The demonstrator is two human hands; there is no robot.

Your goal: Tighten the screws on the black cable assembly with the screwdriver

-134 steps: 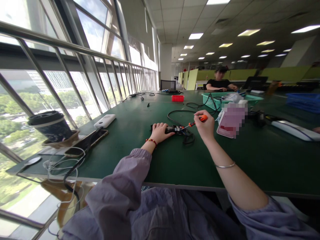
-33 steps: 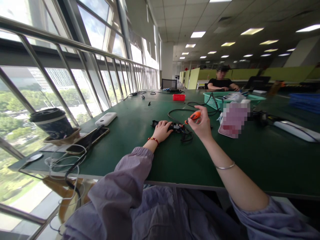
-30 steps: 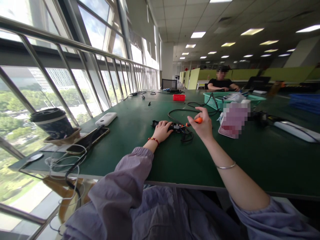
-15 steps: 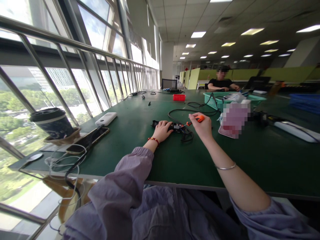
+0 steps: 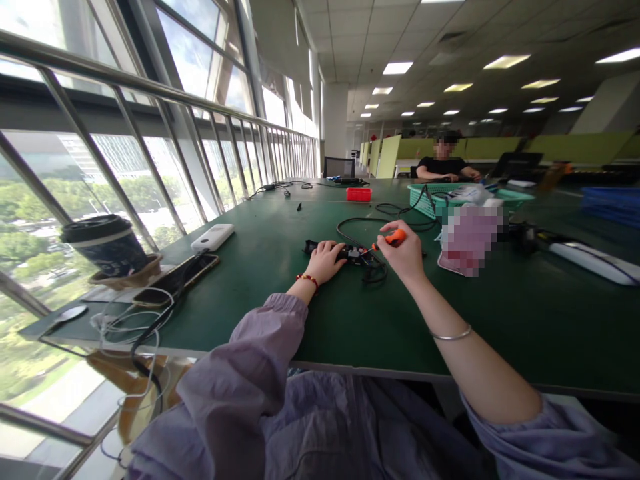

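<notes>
On the green table (image 5: 270, 287) lies a slim black corded device (image 5: 354, 255), its inner parts showing at the right end. My left hand (image 5: 326, 261) is wrapped over its body and presses it to the tabletop; part of it is hidden under the fingers. An orange-handled screwdriver (image 5: 395, 239) is in my right hand (image 5: 407, 253), gripped between thumb and fingers. Its shaft slants down left, the tip at the device's right end. Whether the tip sits on a screw is too small to tell. A black cable (image 5: 375, 275) loops beside that end.
A pink-cased item (image 5: 470, 243), partly blurred, stands before a green basket (image 5: 423, 202). A small red box (image 5: 359, 195) sits farther back. At left are a cup (image 5: 105, 247), a white power bank (image 5: 213, 237) and a phone (image 5: 177, 283). A person (image 5: 443, 163) sits across the table.
My right hand has rolled slightly on the screwdriver handle, its fingers now higher and more open around it. My left hand and the device stay in place.
</notes>
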